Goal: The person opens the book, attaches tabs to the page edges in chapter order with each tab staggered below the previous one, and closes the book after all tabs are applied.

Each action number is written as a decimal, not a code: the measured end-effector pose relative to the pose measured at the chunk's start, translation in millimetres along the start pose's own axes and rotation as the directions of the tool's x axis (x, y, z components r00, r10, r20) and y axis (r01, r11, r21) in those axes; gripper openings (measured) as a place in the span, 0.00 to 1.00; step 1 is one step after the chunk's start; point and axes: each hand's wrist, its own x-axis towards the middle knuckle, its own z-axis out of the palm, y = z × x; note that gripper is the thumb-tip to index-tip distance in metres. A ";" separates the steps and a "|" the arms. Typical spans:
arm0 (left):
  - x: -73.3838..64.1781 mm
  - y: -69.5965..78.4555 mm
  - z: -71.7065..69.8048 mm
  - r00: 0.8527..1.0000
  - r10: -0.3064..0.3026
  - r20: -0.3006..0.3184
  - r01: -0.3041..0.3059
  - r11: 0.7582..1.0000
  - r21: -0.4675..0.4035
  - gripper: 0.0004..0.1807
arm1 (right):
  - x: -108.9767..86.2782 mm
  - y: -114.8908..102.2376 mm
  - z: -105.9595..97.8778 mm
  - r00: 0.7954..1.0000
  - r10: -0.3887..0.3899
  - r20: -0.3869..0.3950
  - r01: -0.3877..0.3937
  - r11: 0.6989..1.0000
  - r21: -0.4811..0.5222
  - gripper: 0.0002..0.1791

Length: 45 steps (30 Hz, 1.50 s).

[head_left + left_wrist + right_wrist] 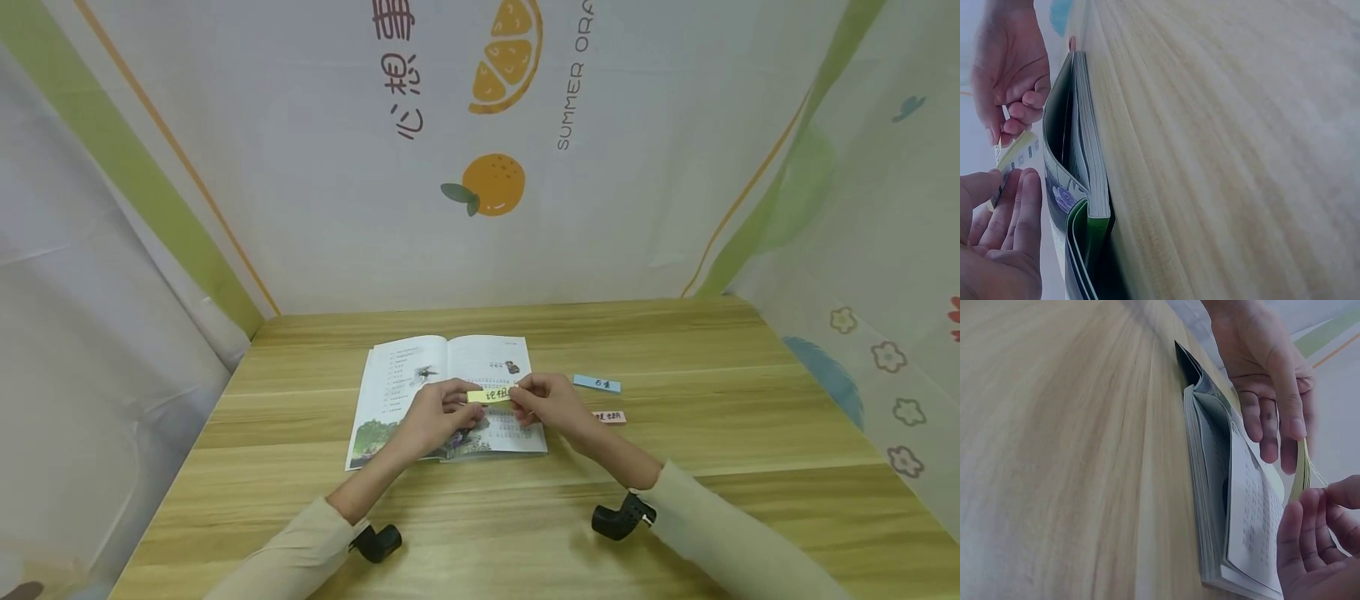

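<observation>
Between both hands, over the open book (491, 442), is a small yellow sticky-note pad (487, 397) with handwriting on its face. My left hand (437, 414) pinches the pad's left end between thumb and fingers. At the other end, my right hand (550, 402) pinches with thumb and forefinger. From the right wrist, the pad (1299, 474) shows its stacked edge, and a thin top sheet (1317, 470) bows away from it toward the right fingertips (1335, 490). The book's curled pages (1060, 137) rise beside the hands in the left wrist view.
To the right of the book lie a blue note strip (597, 383) and a pink one (611, 417), both handwritten; the right hand and wrist partly cover the pink one. The wooden table (480, 517) reaches back to a printed white curtain (337, 208).
</observation>
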 end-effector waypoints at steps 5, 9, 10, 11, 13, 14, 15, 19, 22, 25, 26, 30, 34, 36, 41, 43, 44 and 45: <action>1.3 -0.4 0.3 1.000 0.006 -0.006 -0.006 1.000 0.001 0.15 | 0.2 1.2 2.2 1.000 -0.019 -0.015 0.019 1.000 0.013 0.13; 2.4 -0.9 0.5 1.000 0.015 -0.009 -0.015 0.999 0.036 0.15 | 1.1 0.0 4.0 0.999 -0.028 -0.027 0.028 1.000 -0.002 0.12; 2.4 -0.6 0.4 1.000 0.021 -0.013 -0.020 0.998 0.057 0.15 | 1.2 -1.2 4.4 0.999 -0.030 -0.030 0.030 1.000 -0.006 0.11; 2.3 -0.3 0.4 1.000 0.026 -0.017 -0.024 0.996 0.084 0.15 | 1.5 -2.4 4.8 0.999 -0.033 -0.032 0.033 0.999 -0.007 0.11; 1.9 0.1 0.3 0.999 0.037 -0.025 -0.034 0.990 0.135 0.14 | 2.1 -5.6 5.4 0.999 -0.039 -0.036 0.039 0.999 -0.012 0.11; 1.7 0.2 0.4 0.999 0.043 -0.027 -0.038 0.986 0.160 0.14 | 2.2 -7.8 5.7 0.998 -0.044 -0.038 0.044 0.999 -0.017 0.11; 1.6 0.3 0.5 0.998 0.047 -0.028 -0.042 0.983 0.179 0.14 | 2.3 -10.1 6.0 0.998 -0.047 -0.038 0.046 0.999 -0.021 0.10; 1.5 1.3 1.3 0.997 0.071 -0.020 -0.065 0.972 0.228 0.14 | 3.1 -19.6 7.7 0.997 -0.064 -0.036 0.062 0.997 -0.038 0.11; 2.1 2.1 1.9 0.995 0.100 -0.016 -0.093 0.963 0.253 0.13 | 4.8 -24.4 9.1 0.997 -0.079 -0.025 0.077 0.995 -0.065 0.11; 2.9 3.1 2.3 0.993 0.118 -0.013 -0.110 0.957 0.267 0.13 | 6.3 -27.8 10.5 0.996 -0.093 -0.015 0.091 0.991 -0.096 0.10; 3.2 3.3 2.5 0.992 0.122 -0.012 -0.114 0.956 0.271 0.13 | 6.9 -28.7 11.1 0.995 -0.098 -0.011 0.096 0.990 -0.105 0.10; 4.2 2.6 3.1 0.993 0.121 -0.012 -0.113 0.954 0.279 0.13 | 7.6 -33.3 13.7 0.995 -0.097 -0.004 0.096 0.989 -0.113 0.11; 4.6 1.7 3.3 0.994 0.110 -0.020 -0.100 0.958 0.268 0.13 | 7.9 -34.6 14.1 0.995 -0.097 0.007 0.097 0.989 -0.109 0.11; 4.1 1.8 3.2 0.995 0.100 -0.027 -0.090 0.962 0.256 0.13 | 8.1 -33.6 13.5 0.995 -0.101 0.014 0.102 0.989 -0.108 0.12; 2.8 2.3 3.5 0.996 0.083 -0.040 -0.072 0.972 0.222 0.13 | 7.8 -30.2 11.6 0.996 -0.092 0.021 0.093 0.990 -0.103 0.12; 2.7 2.6 4.4 0.996 0.081 -0.041 -0.071 0.975 0.209 0.14 | 7.5 -29.6 11.5 0.996 -0.087 0.022 0.089 0.991 -0.101 0.12; 2.7 2.8 5.1 0.996 0.083 -0.044 -0.073 0.976 0.204 0.14 | 7.8 -29.4 11.9 0.996 -0.085 0.022 0.086 0.991 -0.101 0.12; 2.8 3.1 5.9 0.995 0.086 -0.048 -0.075 0.977 0.201 0.14 | 8.1 -29.6 12.4 0.996 -0.086 0.023 0.087 0.991 -0.103 0.12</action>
